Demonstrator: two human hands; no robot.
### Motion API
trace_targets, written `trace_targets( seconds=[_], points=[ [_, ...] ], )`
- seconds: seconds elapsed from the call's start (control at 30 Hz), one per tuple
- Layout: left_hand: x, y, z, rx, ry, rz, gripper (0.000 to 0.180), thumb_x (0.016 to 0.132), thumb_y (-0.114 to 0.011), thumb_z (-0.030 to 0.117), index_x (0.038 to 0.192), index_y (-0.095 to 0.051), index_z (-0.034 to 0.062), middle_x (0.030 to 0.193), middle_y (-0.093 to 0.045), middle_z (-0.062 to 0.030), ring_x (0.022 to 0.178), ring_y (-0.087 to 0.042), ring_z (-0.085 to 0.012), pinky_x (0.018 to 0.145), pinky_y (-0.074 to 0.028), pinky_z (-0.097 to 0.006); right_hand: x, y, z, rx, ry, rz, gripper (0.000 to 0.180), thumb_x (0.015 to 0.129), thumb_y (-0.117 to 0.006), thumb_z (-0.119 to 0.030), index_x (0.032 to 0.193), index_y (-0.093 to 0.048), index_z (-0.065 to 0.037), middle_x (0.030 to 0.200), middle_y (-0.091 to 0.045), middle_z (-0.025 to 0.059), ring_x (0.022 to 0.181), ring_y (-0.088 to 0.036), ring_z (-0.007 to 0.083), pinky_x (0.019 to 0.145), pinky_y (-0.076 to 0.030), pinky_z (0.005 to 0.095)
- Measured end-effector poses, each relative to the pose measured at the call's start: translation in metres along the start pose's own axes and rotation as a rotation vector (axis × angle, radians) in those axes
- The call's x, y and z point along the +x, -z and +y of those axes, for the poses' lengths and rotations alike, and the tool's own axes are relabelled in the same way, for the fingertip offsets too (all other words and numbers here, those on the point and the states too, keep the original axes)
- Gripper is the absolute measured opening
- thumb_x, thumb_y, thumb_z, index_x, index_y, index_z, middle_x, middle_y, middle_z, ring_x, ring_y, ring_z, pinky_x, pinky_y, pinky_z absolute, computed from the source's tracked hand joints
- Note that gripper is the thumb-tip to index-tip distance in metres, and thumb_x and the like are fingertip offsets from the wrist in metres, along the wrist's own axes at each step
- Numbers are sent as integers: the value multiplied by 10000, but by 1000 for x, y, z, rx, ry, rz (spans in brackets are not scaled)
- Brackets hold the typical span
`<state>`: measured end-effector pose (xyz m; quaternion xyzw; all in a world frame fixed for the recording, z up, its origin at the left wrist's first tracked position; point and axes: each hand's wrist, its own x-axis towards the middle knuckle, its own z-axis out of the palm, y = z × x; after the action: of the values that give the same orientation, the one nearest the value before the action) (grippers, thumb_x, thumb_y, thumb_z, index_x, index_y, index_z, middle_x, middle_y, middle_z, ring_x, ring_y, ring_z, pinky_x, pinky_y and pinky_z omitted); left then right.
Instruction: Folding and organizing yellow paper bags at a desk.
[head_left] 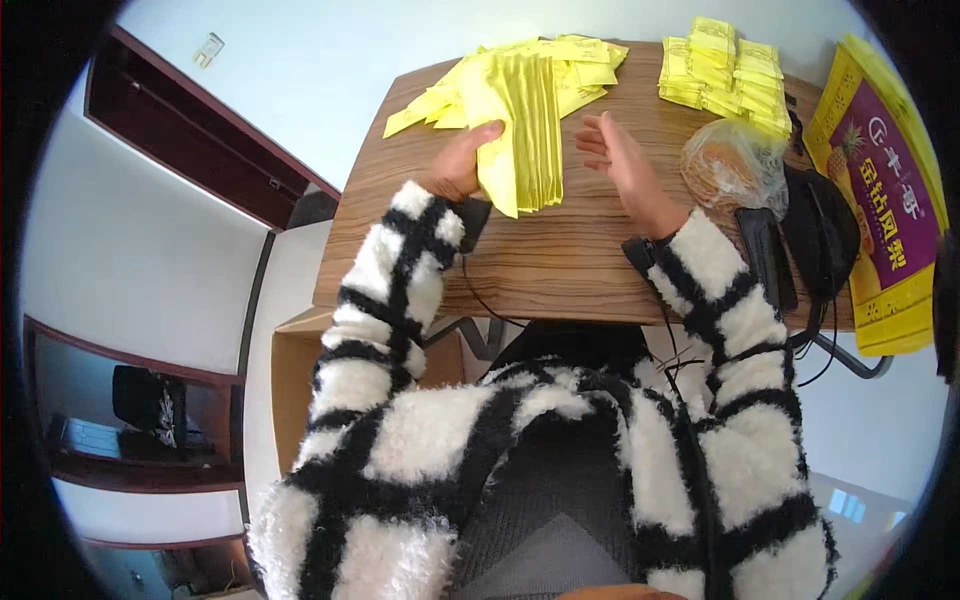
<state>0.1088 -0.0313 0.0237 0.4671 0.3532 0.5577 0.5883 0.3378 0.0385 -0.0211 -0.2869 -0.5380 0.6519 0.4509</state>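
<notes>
My left hand (462, 160) grips a thick stack of flat yellow paper bags (522, 135) by its left side, thumb on top and the other fingers hidden. The stack's folded edges fan out toward the right. To the right of it my right hand (622, 165) is held apart from the stack, fingers stretched out and palm turned toward the bags, with nothing in it. Behind the stack lies a loose pile of more yellow bags (590, 72) at the table's far edge.
Bundled yellow packs (722, 72) sit at the far right of the wood-grain table (420, 240). Nearer are a clear plastic bag of tan rubber bands (722, 168), a black case (765, 260) and a black pouch (822, 225). A large yellow-purple printed bag (880, 200) stands at the right edge.
</notes>
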Motion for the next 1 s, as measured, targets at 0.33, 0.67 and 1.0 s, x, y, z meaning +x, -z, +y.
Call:
trace_targets(
  seconds=[0.33, 0.67, 1.0],
  points=[
    [46, -5, -28, -433, -87, -309, 772, 835, -670, 514, 1377, -430, 20, 1316, -557, -127, 1157, -576, -245, 989, -476, -377, -3, -27, -47, -49, 422, -122, 330, 1007, -480, -266, 1203, -540, -8, 1035, -598, 48, 912, -562, 116, 818, -459, 263],
    [48, 1, -34, -381, -161, -343, 897, 778, -675, 608, 1406, -400, 30, 1348, -530, -126, 1214, -535, -251, 1045, -422, -411, 5, -37, -35, -199, 376, -100, 331, 972, -528, -144, 1265, -469, -5, 1136, -561, 47, 993, -545, 103, 871, -456, 267],
    [51, -8, -38, -335, -148, -336, 912, 768, -682, 615, 1407, -397, 31, 1354, -524, -127, 1212, -535, -244, 1044, -422, -406, 2, -25, -44, -183, 346, -114, 351, 948, -563, -143, 1257, -470, -5, 1145, -560, 59, 985, -545, 108, 871, -452, 264]
  ],
)
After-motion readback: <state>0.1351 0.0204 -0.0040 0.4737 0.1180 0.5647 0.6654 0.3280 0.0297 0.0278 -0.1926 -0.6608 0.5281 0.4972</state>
